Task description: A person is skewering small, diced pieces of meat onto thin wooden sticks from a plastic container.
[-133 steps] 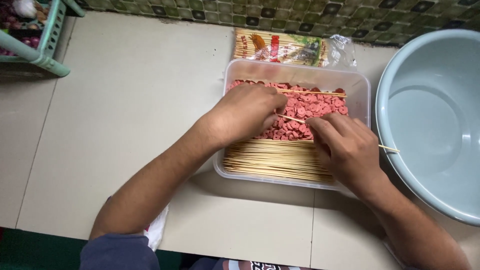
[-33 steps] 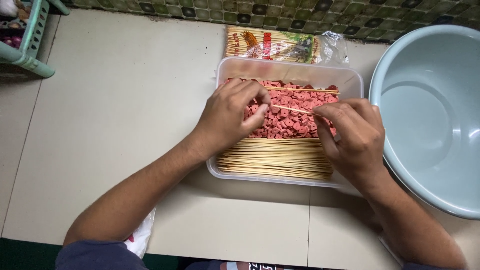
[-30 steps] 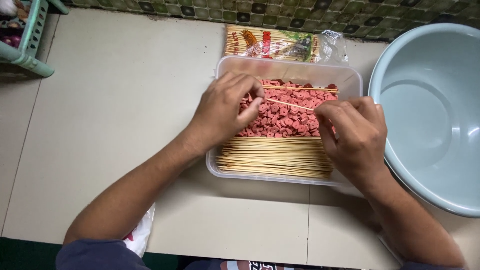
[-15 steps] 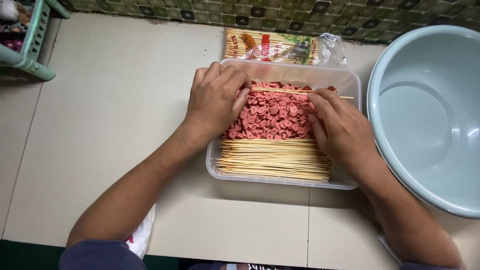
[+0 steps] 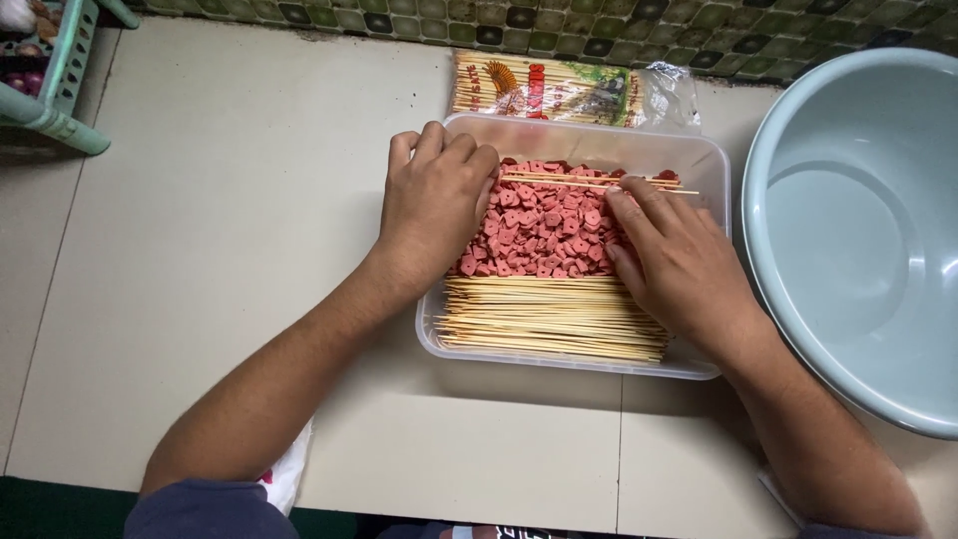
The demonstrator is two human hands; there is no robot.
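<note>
Nearest to me, along the front wall of the clear plastic tub point(image 5: 574, 367), lies a thick bundle of bare bamboo skewers point(image 5: 554, 317), their long axis running left to right, parallel to the counter's front edge. Just behind them the tub holds a bed of small pink-red sausage slices point(image 5: 544, 228), and my two hands come down onto that bed from either side. My left hand point(image 5: 434, 200) rests palm down over the tub's left wall, fingers curled loosely toward the far left corner; I cannot tell whether anything is pinched beneath it. My right hand point(image 5: 679, 265) lies over the right part of the slices, fingers partly spread and pointing back and to the left, the fingertips touching the pieces just in front of the loose skewers point(image 5: 599, 183). Those few skewers lie across the far part of the slices, again left to right, reaching from beside my left fingertips to the tub's right wall; my right fingertips are the nearer to their middle. To the right of the tub a large pale blue-grey basin point(image 5: 848, 230) stands on the tiled counter point(image 5: 220, 250). Behind the tub, against the back tiles, lies a flat clear packet point(image 5: 569, 90) printed in yellow, orange and green. At the far left corner sits a mint-green basket point(image 5: 60, 80).
</note>
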